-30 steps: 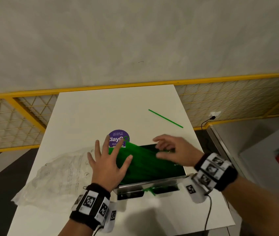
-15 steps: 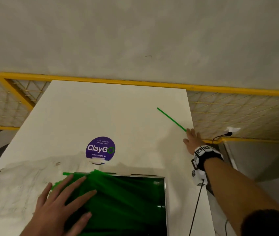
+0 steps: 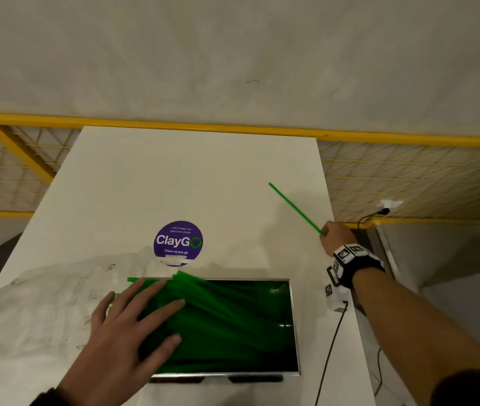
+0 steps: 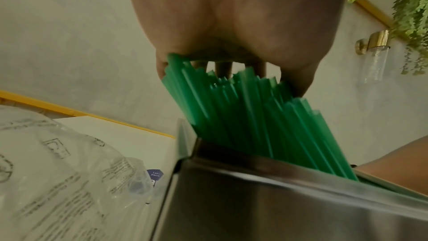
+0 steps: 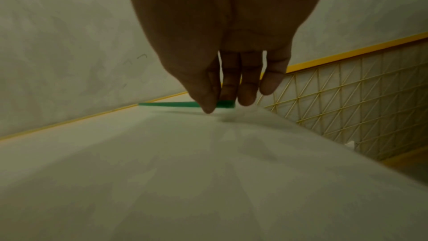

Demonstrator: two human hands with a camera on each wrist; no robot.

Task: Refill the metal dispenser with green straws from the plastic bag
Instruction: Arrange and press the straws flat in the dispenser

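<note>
The right hand (image 3: 337,237) is reaching out to the far right edge of the white table (image 3: 174,177), and its thumb and fingers are pinching the near end of the stray green straw (image 3: 294,208); the right wrist view is showing the thumb tip (image 5: 208,106) pressing against that end just above the tabletop. From the pinch the straw is running away and to the left, its long axis lying diagonally toward the back of the table, so I judge that the free end is going to swing wide as the hand brings it in. The metal dispenser (image 3: 293,317) is sitting near and to the left of that hand, well apart from it, with its long side running left to right, so the straw is going to need turning to lie along the others. The left hand (image 3: 124,344) is much nearer the dispenser: it is lying flat with straight, spread fingers on the fanned green straws (image 3: 203,312), whose left ends are sticking up over the rim. The plastic bag (image 3: 42,306) is lying crumpled just to its left, its print too blurred to read. Behind the dispenser a round purple sticker (image 3: 178,240) is reading "Let's keep our pantries clean", "ClayGo" and "Clean as you go".
</note>
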